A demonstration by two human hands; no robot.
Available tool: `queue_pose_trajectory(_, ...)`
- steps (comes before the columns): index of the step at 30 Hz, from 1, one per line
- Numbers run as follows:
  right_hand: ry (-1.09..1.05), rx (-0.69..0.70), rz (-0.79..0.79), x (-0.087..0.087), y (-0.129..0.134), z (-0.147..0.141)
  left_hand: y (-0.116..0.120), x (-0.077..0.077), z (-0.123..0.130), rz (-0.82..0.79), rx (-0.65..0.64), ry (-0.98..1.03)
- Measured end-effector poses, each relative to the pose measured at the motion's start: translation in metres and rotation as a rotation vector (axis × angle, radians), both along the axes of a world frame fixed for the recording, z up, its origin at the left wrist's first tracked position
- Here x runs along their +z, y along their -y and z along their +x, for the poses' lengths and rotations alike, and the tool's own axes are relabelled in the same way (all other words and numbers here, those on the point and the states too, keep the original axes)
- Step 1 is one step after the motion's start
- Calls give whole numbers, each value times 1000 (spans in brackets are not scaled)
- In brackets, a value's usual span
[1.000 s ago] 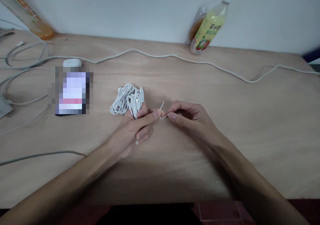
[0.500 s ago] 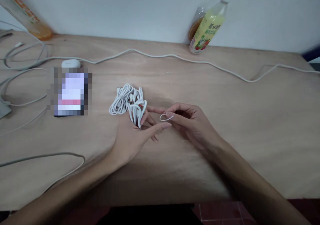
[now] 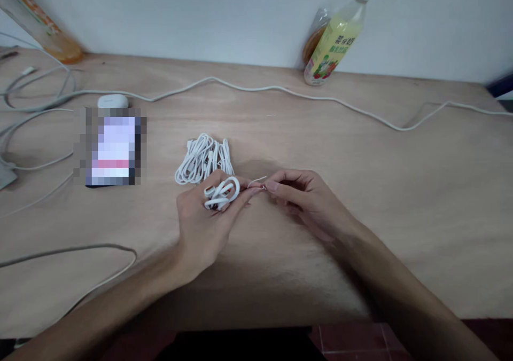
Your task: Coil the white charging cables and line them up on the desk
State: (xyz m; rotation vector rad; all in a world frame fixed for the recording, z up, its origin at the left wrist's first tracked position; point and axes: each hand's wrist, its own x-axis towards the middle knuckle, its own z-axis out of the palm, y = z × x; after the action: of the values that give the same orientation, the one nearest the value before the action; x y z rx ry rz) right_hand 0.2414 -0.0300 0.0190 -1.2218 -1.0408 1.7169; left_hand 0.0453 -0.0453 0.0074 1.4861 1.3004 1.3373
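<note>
My left hand [image 3: 202, 222] is closed around a small coil of white charging cable [image 3: 225, 191], its metal plug end facing up. The thumb and a finger of that hand also meet at a thin white twist tie [image 3: 257, 179]. From the other side, my right hand [image 3: 306, 198] pinches the tie between thumb and forefinger, so the fingertips of both hands almost touch. Just behind my left hand, coiled white cables [image 3: 194, 161] lie bundled side by side on the wooden table [image 3: 380, 201]; the hand partly covers them.
Left of the cables lies a phone [image 3: 114, 150] with a blurred screen, below a white earbud case [image 3: 113, 101]. A long white cable [image 3: 240, 88] crosses the back of the table. A yellow drink bottle [image 3: 332, 46] and an orange-labelled bottle [image 3: 60, 43] stand by the wall.
My left hand has turned and closed, bringing its thumb and finger to the twist tie. The tie's loop has opened into a loose end. The held coil now shows its plug.
</note>
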Motion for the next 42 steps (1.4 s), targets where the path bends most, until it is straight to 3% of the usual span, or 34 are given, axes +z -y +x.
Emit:
queue_pose_trajectory(10,31,5,41,-4,0,1,3,3,-7,204,-59,-296)
queue_pose_trajectory(16,55,0,51,-1,1,-1,1,4,-6,256,-140,-292)
queue_pose_trajectory(25,52,124,11,-3,1,2,-3,7,-7,104,-198,-202)
queue_pose_trajectory(33,301,137,331,2,3,4,-6,6,-3,-119,-242,-8)
queue_pose_trajectory(42,446,211,570,1,-5,13,-8,6,-3,-124,-288,-9)
